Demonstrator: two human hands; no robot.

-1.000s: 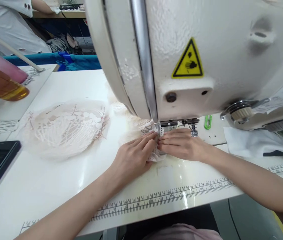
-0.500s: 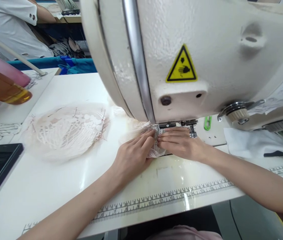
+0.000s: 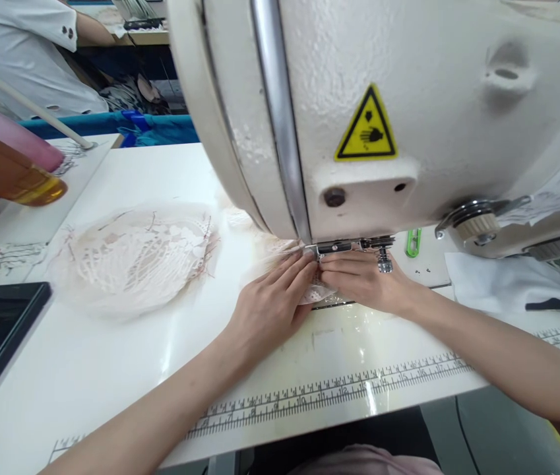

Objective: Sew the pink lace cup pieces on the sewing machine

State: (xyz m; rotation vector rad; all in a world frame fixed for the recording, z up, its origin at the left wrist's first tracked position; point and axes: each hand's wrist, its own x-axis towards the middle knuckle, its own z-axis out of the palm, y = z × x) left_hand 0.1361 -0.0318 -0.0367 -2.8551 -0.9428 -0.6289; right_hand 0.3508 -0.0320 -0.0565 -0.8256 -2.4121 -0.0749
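Observation:
A small piece of pale pink lace fabric point(image 3: 316, 294) lies at the needle area of the white sewing machine point(image 3: 438, 125). My left hand point(image 3: 272, 290) is on the lace from the left, fingers together and bent down onto it. From the right, my right hand point(image 3: 366, 280) holds the lace with its fingers pressed together, close beside the metal presser parts point(image 3: 332, 249). The fingertips of both hands almost meet there. Much of the lace is hidden under the fingers, and the needle cannot be made out.
Left on the white table lies a sheer lace piece point(image 3: 136, 257) with loose threads. Beyond it are a phone-like black device point(image 3: 2, 336) and an amber bottle point(image 3: 12, 171). White cloth point(image 3: 492, 284) and a green clip point(image 3: 413, 243) lie right. Another person's white sleeve point(image 3: 37, 26) shows behind.
The lace between my hands has moved forward toward the machine, so less of it shows. My left fingers have shifted slightly forward with it. The view has shifted a little.

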